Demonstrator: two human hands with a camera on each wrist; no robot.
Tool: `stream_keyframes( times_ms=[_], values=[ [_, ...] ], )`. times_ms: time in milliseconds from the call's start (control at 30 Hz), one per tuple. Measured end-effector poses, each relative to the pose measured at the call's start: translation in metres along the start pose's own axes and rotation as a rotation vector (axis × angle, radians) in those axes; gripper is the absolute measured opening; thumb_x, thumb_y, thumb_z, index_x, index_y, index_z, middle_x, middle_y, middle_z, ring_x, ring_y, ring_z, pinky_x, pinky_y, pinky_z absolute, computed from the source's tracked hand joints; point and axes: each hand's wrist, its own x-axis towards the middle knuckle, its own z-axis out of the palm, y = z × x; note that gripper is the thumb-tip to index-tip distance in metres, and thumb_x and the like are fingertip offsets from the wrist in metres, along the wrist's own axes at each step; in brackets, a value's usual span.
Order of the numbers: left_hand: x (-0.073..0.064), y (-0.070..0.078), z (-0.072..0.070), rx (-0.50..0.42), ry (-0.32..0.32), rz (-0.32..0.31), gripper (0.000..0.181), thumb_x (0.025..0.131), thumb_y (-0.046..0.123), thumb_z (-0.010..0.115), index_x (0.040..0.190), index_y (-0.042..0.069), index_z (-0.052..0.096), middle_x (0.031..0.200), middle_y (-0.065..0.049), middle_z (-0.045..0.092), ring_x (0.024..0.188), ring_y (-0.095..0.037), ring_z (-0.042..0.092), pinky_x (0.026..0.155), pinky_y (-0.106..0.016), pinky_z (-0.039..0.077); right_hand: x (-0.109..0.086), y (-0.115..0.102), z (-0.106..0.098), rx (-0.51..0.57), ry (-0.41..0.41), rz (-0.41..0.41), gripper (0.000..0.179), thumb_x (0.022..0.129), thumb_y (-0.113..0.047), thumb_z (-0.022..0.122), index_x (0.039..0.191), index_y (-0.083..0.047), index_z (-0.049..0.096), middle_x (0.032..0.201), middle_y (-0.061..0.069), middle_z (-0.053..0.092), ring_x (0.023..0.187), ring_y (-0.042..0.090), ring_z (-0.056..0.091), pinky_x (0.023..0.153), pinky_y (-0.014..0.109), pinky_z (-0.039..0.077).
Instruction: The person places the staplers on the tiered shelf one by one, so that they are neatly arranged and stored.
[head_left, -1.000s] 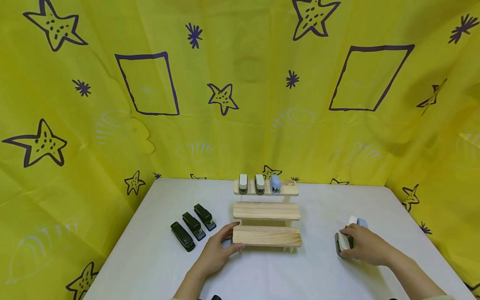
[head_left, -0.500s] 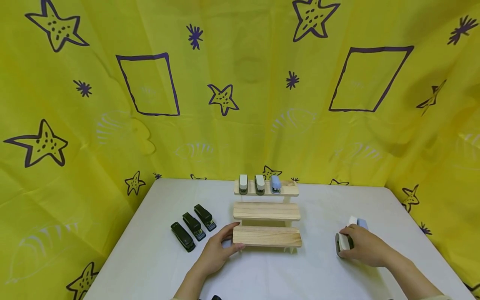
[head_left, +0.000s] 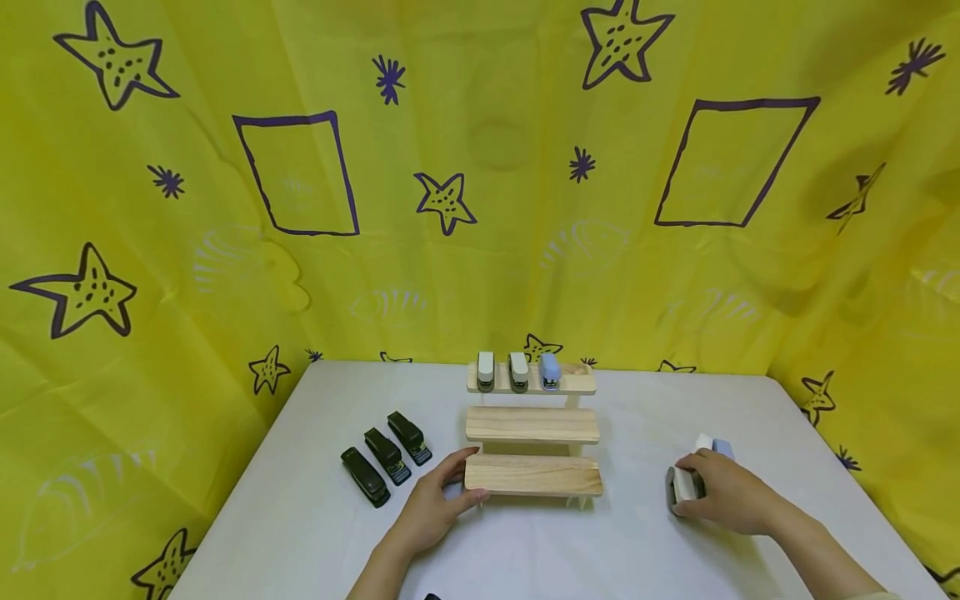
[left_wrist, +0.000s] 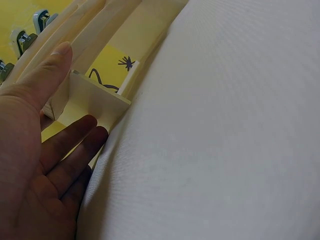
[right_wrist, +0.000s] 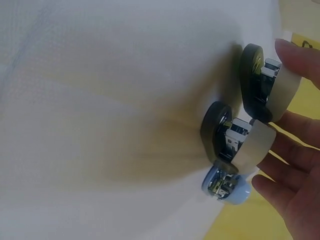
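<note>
My left hand (head_left: 429, 510) holds the left end of the lowest shelf of a three-tier wooden display stand (head_left: 534, 476), thumb at the front and a finger behind. In the left wrist view the thumb lies along the shelf side, with other fingers below near a leg (left_wrist: 95, 95). On the right, my right hand (head_left: 731, 493) grips a white-topped stapler (head_left: 684, 486) with dark base between thumb and fingers. Seen from the right wrist, a second white stapler (right_wrist: 256, 147) and a light blue one (right_wrist: 238, 193) stand in line beside it, close to the other fingers.
Along the stand's top shelf sit two white staplers (head_left: 486, 368) (head_left: 518, 370) and a blue stapler (head_left: 551, 370). Three black staplers (head_left: 387, 456) lie in a slanted row left of the stand. A yellow patterned curtain (head_left: 495, 275) encloses the white table (head_left: 630, 550) at the back and sides.
</note>
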Motion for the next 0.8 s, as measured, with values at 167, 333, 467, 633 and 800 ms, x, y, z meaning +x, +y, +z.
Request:
stream_keyframes(
  times_ms=[167,333,467,633,800],
  values=[
    [0.000,0.001,0.000,-0.006,0.000,0.000,0.069,0.089,0.049,0.078,0.150,0.034,0.051,0.137,-0.001,0.069,0.127,-0.023,0.065,0.110,-0.056,0.044,-0.001,-0.005,-0.004,0.007,0.010,-0.001,0.068,0.077,-0.042,0.089,0.124,0.002,0.067,0.123,0.017,0.065,0.106,0.028,0.065,0.088,0.049,0.054],
    [0.000,0.000,0.001,-0.001,0.006,0.004,0.069,0.089,0.049,0.078,0.150,0.034,0.051,0.136,0.000,0.069,0.126,-0.022,0.065,0.109,-0.055,0.044,-0.002,-0.010,-0.008,0.044,0.006,0.004,0.069,0.079,-0.042,0.088,0.128,0.001,0.065,0.128,0.020,0.066,0.113,0.036,0.066,0.092,0.056,0.053],
    [0.000,0.000,0.001,0.005,0.007,0.005,0.070,0.089,0.049,0.078,0.151,0.033,0.051,0.135,-0.001,0.070,0.126,-0.022,0.065,0.110,-0.055,0.044,-0.002,-0.013,-0.010,0.074,0.005,0.005,0.071,0.080,-0.042,0.088,0.131,0.000,0.062,0.129,0.019,0.067,0.114,0.037,0.066,0.092,0.056,0.054],
    [0.000,0.002,0.001,0.002,0.004,0.006,0.070,0.089,0.049,0.078,0.151,0.032,0.051,0.135,-0.002,0.070,0.126,-0.023,0.065,0.110,-0.055,0.044,0.000,-0.017,-0.012,0.084,0.023,-0.006,0.070,0.079,-0.043,0.088,0.130,-0.003,0.061,0.127,0.016,0.069,0.114,0.036,0.067,0.090,0.053,0.054],
    [-0.001,0.003,0.001,0.006,0.005,0.004,0.069,0.089,0.048,0.079,0.150,0.032,0.051,0.135,0.000,0.070,0.125,-0.022,0.066,0.109,-0.053,0.045,0.002,-0.022,-0.014,0.080,0.051,-0.031,0.071,0.079,-0.043,0.088,0.130,-0.001,0.062,0.127,0.015,0.069,0.113,0.037,0.068,0.090,0.054,0.055]
  ],
)
